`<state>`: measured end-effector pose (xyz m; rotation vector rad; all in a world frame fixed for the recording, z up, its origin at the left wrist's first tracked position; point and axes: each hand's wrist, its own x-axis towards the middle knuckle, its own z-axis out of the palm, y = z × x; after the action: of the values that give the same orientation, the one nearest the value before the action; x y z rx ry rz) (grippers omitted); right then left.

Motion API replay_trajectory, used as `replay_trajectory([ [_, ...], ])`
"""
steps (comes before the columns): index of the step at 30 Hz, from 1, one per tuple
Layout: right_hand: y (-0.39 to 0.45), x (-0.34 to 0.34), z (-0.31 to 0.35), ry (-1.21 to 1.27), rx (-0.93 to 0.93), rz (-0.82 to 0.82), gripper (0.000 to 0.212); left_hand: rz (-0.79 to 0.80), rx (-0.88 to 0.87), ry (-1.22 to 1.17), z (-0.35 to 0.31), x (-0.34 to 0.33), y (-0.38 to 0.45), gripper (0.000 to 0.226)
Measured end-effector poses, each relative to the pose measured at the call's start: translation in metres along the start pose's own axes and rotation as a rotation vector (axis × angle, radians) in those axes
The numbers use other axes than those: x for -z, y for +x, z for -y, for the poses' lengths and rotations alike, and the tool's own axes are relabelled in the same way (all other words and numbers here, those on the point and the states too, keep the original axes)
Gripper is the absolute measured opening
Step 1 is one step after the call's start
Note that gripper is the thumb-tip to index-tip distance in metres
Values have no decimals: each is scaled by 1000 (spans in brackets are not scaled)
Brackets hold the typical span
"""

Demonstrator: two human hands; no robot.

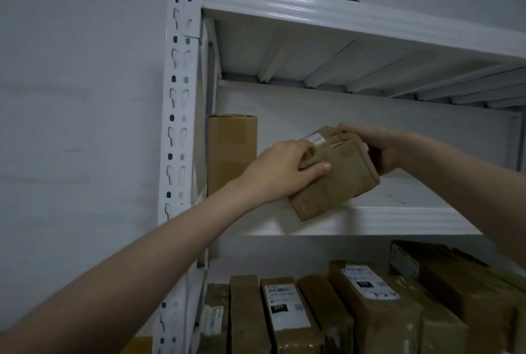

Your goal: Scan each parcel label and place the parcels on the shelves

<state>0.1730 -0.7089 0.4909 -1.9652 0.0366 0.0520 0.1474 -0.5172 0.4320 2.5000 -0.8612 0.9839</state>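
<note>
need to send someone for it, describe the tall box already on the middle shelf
On the white metal rack, find the middle shelf. At its far left, against the upright post, stands the tall plain cardboard box. Unlike the parcel in both hands, it stands upright and unheld.

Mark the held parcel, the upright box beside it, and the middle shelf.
held parcel [338, 180], head view, its brown front face.
upright box [232, 154], head view, its front face.
middle shelf [398, 221], head view, its front edge.

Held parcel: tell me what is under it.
Under the held parcel lies the bare front edge of the middle shelf; whether the parcel touches it is unclear. Left hand and right hand grip it.
</note>
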Motion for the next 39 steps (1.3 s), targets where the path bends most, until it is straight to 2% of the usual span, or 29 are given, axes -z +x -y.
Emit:
replay_trajectory([
  [4,10,-4,24,-117,52,37,62,-82,19,25,9,-8,4,55],
  [6,5,-5,37,-180,144,6,55,-73,57,-59,11,-9,0,60],
  [9,-6,-11,42,-382,309,3,49,-106,113,-13,5,-14,-12,73],
  [11,-4,-16,36,-519,403,6,39,-250,70,115,0,-16,-19,74],
  [14,3,-24,26,-572,476,32,35,-396,2,494,1,-12,-16,68],
  [20,17,-48,9,-509,611,50,50,-359,109,776,13,-17,-16,61],
  [21,20,-51,5,-530,655,-9,52,-347,124,785,13,-19,-21,60],
  [23,23,-56,-7,-609,868,-277,55,-350,129,750,12,-23,-37,55],
  [25,17,-63,-28,-582,1254,-567,50,-399,101,679,8,-29,-65,41],
  [27,3,-78,-53,-459,1567,-670,42,-420,91,667,2,-34,-102,29],
  [29,-10,-102,-82,-370,1711,-587,37,-357,127,703,-1,-39,-143,24],
  [31,-22,-134,-110,-328,1728,-402,37,-259,198,711,1,-44,-187,22],
  [35,-36,-201,-155,-399,1572,-34,50,-29,430,710,11,-49,-268,28],
  [39,-40,-254,-187,-490,1368,204,58,155,709,711,20,-49,-332,39],
])
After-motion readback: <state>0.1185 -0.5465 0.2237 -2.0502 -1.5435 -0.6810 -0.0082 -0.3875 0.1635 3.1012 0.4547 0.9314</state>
